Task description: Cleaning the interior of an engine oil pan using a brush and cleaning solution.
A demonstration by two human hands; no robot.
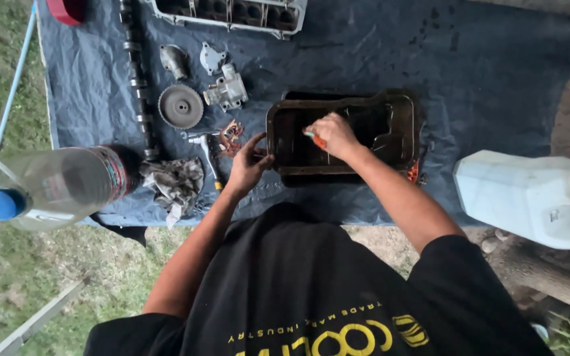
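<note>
A dark, greasy metal oil pan (404, 125) lies on a blue-grey tarp (496, 72) in front of me. My left hand (249, 165) grips the pan's near-left rim, thumb and fingers around the edge. My right hand (332, 134) is closed on a small tool with an orange handle (316, 140), its tip down inside the pan's left half. What kind of tool it is cannot be made out.
Left of the pan lie a toothed gear (180, 106), small engine housings (226, 89), a camshaft (137, 72), a screwdriver (206, 153) and a dirty rag (175, 182). A clear plastic bottle (54, 186) lies at left, a white jug (529, 196) at right, a cylinder head (232, 13) at top.
</note>
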